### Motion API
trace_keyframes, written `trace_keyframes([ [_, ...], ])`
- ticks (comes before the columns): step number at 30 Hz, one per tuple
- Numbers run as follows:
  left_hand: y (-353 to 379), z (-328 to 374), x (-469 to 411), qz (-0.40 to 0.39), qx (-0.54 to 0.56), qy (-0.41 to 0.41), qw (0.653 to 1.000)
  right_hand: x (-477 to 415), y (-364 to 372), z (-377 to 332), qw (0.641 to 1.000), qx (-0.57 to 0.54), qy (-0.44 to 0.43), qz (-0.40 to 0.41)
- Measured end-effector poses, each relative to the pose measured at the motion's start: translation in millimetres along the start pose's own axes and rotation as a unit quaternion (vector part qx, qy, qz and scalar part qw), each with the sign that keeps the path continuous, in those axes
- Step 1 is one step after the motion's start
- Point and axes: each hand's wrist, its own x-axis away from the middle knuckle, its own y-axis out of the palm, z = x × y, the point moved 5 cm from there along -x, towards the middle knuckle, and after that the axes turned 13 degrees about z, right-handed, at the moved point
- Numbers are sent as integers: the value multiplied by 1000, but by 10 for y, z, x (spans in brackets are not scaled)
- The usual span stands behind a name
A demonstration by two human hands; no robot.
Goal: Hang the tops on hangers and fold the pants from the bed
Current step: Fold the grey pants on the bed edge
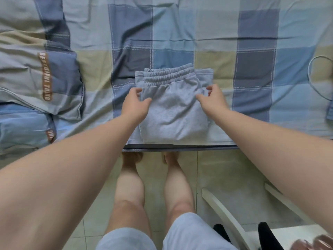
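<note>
Checked bedding (216, 33) in blue, grey and tan squares covers the bed, which fills the upper part of the view; pale floor tiles (156, 177) lie below its near edge. At far left a pillow (36, 69) in the same check, with a brown lettered strip, rests on the sheet, and a second one (23, 127) sits nearer, reaching the bed's edge. Open sheet lies between the pillows and the middle.

The left hand (134, 104) rests on the left side of the pants (173, 112), fingers curled, thumb and forefinger pinching a fold of the grey cloth. The pants lie folded into a compact block close to the bed's near edge, the elastic waistband on the far side, and their near fold almost reaches the edge. The right hand (212, 101) touches the right side of the block, fingers bent and loosely pinching cloth there.

Right of the pants the sheet is bare as far as a thin white cord (311, 78) looping at the right border. Below, on the floor at lower right, stands a white frame (227, 217), with a black item (266, 235) on it. Bare legs stand just before the bed.
</note>
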Motion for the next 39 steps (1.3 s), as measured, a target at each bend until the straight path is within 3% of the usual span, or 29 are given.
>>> trace_keyframes([
  [6,308,-525,-61,14,22,-113,993,-161,259,622,994,-19,107,21],
  [11,574,-675,-158,7,77,-154,985,-282,505,817,993,-67,94,15],
  [19,503,-576,-58,-34,24,-148,988,-9,636,717,946,-265,182,-43],
  [23,240,-457,131,-79,-9,-130,988,374,600,680,927,-287,234,-57],
  [31,-540,-342,627,-182,-181,-106,961,1580,399,859,880,-292,357,-109],
  [35,-857,-296,1004,-223,-279,-81,931,2299,228,1013,857,-300,405,-108],
  [39,-1065,-120,1441,-253,-302,-63,917,2986,-39,1083,824,-349,439,-79],
])
